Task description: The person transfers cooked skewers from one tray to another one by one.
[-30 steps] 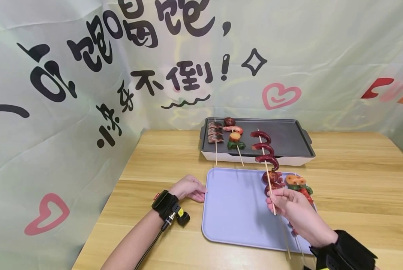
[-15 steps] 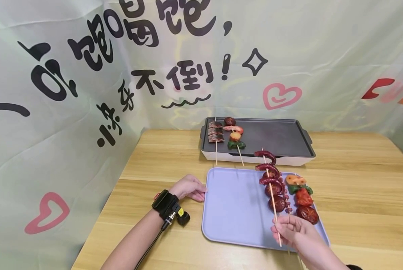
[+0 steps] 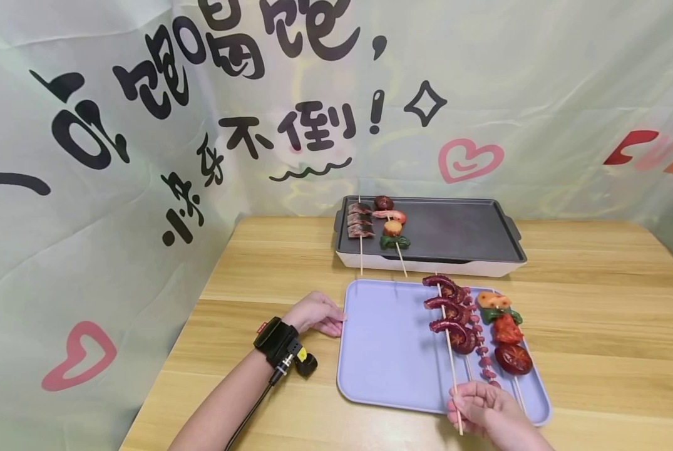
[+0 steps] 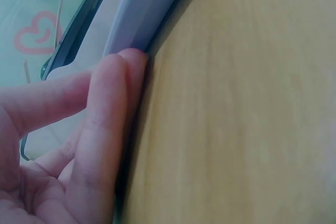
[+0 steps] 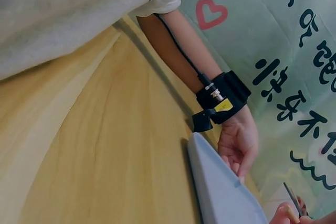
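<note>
My right hand (image 3: 485, 410) pinches the bare lower end of a skewer (image 3: 449, 326) threaded with dark red octopus tentacles. The skewer slants over the right half of a lavender tray (image 3: 387, 351) and overlaps a mushroom skewer (image 3: 464, 341) in the head view. At the tray's left edge, my left hand (image 3: 316, 315) grips the rim between thumb and finger; in the left wrist view its fingertips (image 4: 134, 59) meet the rim. Further right on the tray lie a skewer of small pinkish-red pieces (image 3: 481, 347) and a mixed skewer (image 3: 507, 329) with a mushroom at its lower end.
Behind the tray stands a grill (image 3: 443, 228) with a dark plate and white base. On its left side lie a skewer of silvery fish pieces (image 3: 360, 222) and a mixed skewer (image 3: 392, 228), their sticks reaching over the front edge. A printed cloth (image 3: 539, 94) hangs behind the wooden table (image 3: 601, 351).
My right hand has come down toward me with the tentacle skewer, from near the grill's front to over the tray. My left hand has stayed at the tray's edge.
</note>
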A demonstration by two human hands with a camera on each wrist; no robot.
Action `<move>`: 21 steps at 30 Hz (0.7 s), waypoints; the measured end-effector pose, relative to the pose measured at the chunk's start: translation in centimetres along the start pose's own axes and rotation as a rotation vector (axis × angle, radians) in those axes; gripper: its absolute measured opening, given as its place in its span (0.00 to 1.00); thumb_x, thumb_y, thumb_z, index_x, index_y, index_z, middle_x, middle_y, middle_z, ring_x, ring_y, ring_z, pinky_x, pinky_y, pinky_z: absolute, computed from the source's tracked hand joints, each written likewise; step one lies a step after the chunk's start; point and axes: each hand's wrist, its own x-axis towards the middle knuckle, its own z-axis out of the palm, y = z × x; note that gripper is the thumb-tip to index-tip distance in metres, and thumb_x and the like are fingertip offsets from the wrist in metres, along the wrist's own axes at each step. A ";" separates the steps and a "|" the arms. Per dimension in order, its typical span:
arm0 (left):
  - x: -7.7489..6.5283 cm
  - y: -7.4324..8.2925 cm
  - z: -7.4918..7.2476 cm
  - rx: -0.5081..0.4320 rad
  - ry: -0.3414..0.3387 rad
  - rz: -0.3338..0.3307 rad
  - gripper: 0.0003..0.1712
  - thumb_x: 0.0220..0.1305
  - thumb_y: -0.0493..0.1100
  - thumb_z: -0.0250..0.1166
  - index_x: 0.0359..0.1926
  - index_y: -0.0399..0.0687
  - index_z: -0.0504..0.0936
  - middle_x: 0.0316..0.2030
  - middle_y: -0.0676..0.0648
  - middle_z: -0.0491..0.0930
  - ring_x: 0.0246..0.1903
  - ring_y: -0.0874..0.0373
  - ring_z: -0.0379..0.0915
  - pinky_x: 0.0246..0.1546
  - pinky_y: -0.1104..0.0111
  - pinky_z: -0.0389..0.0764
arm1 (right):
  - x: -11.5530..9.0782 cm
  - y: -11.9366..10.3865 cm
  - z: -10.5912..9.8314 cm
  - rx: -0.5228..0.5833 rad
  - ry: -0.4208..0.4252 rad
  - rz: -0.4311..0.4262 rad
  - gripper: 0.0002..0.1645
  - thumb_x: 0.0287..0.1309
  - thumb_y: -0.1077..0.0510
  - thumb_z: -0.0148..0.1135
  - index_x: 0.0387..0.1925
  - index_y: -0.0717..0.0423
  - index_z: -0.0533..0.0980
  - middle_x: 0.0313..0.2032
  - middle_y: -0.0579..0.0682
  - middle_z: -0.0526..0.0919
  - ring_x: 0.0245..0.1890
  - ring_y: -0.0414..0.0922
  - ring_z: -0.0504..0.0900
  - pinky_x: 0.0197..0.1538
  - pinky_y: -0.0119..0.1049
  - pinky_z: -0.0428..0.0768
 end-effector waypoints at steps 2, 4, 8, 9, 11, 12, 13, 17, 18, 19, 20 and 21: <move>-0.1 0.0 0.0 -0.001 0.000 -0.003 0.08 0.55 0.30 0.61 0.34 0.25 0.78 0.18 0.42 0.79 0.16 0.58 0.77 0.24 0.68 0.85 | 0.2 0.1 0.0 -0.009 0.009 0.009 0.08 0.62 0.69 0.44 0.37 0.62 0.71 0.30 0.46 0.80 0.31 0.37 0.79 0.38 0.28 0.82; -0.1 0.1 0.0 -0.001 0.000 -0.004 0.08 0.56 0.30 0.61 0.34 0.25 0.78 0.18 0.43 0.79 0.16 0.59 0.77 0.24 0.69 0.85 | 0.3 0.1 0.1 -0.029 0.030 0.022 0.08 0.62 0.70 0.43 0.37 0.64 0.71 0.30 0.46 0.80 0.30 0.38 0.78 0.37 0.28 0.82; 0.0 0.0 0.0 -0.002 0.000 -0.004 0.08 0.56 0.30 0.61 0.34 0.25 0.78 0.18 0.43 0.79 0.16 0.59 0.77 0.24 0.69 0.85 | 0.6 0.3 0.1 -0.046 0.062 0.046 0.08 0.61 0.70 0.43 0.38 0.67 0.70 0.31 0.47 0.80 0.31 0.39 0.78 0.37 0.29 0.82; 0.0 0.0 0.0 -0.002 0.000 -0.005 0.08 0.56 0.30 0.61 0.34 0.25 0.78 0.18 0.43 0.79 0.16 0.59 0.77 0.24 0.69 0.85 | 0.7 0.3 0.0 -0.045 0.064 0.048 0.08 0.61 0.71 0.43 0.38 0.67 0.70 0.31 0.47 0.80 0.31 0.39 0.78 0.37 0.29 0.82; 0.0 0.0 0.1 -0.003 0.001 -0.008 0.08 0.56 0.30 0.61 0.34 0.25 0.78 0.18 0.43 0.79 0.16 0.59 0.77 0.24 0.69 0.85 | 0.8 0.4 0.0 -0.037 0.065 0.052 0.08 0.61 0.71 0.43 0.39 0.68 0.70 0.31 0.48 0.80 0.31 0.39 0.78 0.38 0.29 0.82; -0.1 0.0 0.1 -0.002 0.001 -0.008 0.08 0.56 0.30 0.61 0.34 0.25 0.78 0.18 0.43 0.79 0.16 0.59 0.77 0.24 0.69 0.85 | 0.9 0.4 0.0 -0.034 0.065 0.054 0.08 0.61 0.71 0.43 0.39 0.69 0.70 0.31 0.48 0.80 0.32 0.40 0.78 0.39 0.29 0.82; -0.1 0.1 0.1 -0.002 0.002 -0.009 0.08 0.56 0.30 0.61 0.34 0.25 0.78 0.18 0.43 0.79 0.16 0.59 0.77 0.24 0.69 0.85 | 0.9 0.5 0.0 -0.035 0.069 0.057 0.09 0.61 0.71 0.43 0.39 0.69 0.69 0.31 0.48 0.80 0.32 0.40 0.78 0.39 0.29 0.82; -0.3 0.2 0.1 -0.004 0.001 -0.011 0.08 0.56 0.30 0.61 0.34 0.25 0.78 0.18 0.43 0.79 0.16 0.59 0.77 0.24 0.69 0.85 | 1.2 0.5 0.1 -0.045 0.099 0.066 0.09 0.60 0.70 0.45 0.40 0.71 0.68 0.32 0.48 0.79 0.33 0.40 0.77 0.40 0.29 0.82; -0.3 0.2 0.1 -0.004 0.000 -0.010 0.08 0.56 0.30 0.61 0.34 0.25 0.78 0.18 0.43 0.79 0.16 0.59 0.77 0.24 0.69 0.85 | 1.3 0.5 0.1 -0.049 0.104 0.065 0.09 0.60 0.70 0.45 0.40 0.72 0.68 0.32 0.48 0.79 0.33 0.40 0.77 0.39 0.29 0.82; -0.3 0.2 0.1 -0.004 -0.001 -0.009 0.08 0.56 0.30 0.61 0.34 0.25 0.78 0.18 0.43 0.79 0.16 0.59 0.77 0.25 0.69 0.85 | 1.4 0.5 0.2 -0.052 0.109 0.063 0.08 0.60 0.70 0.45 0.40 0.72 0.68 0.32 0.48 0.79 0.32 0.40 0.77 0.39 0.29 0.82; -0.4 0.3 0.1 -0.004 -0.003 -0.008 0.08 0.56 0.30 0.61 0.34 0.25 0.78 0.18 0.43 0.79 0.16 0.59 0.77 0.25 0.69 0.85 | 1.4 0.5 0.2 -0.055 0.109 0.060 0.08 0.60 0.70 0.45 0.40 0.71 0.68 0.32 0.48 0.78 0.32 0.39 0.77 0.39 0.28 0.82; -0.4 0.3 0.1 -0.005 -0.004 -0.008 0.08 0.56 0.30 0.61 0.34 0.25 0.78 0.18 0.43 0.79 0.16 0.59 0.77 0.25 0.69 0.85 | 1.5 0.6 0.3 -0.056 0.109 0.057 0.08 0.60 0.70 0.45 0.40 0.71 0.68 0.32 0.47 0.78 0.32 0.39 0.77 0.39 0.28 0.82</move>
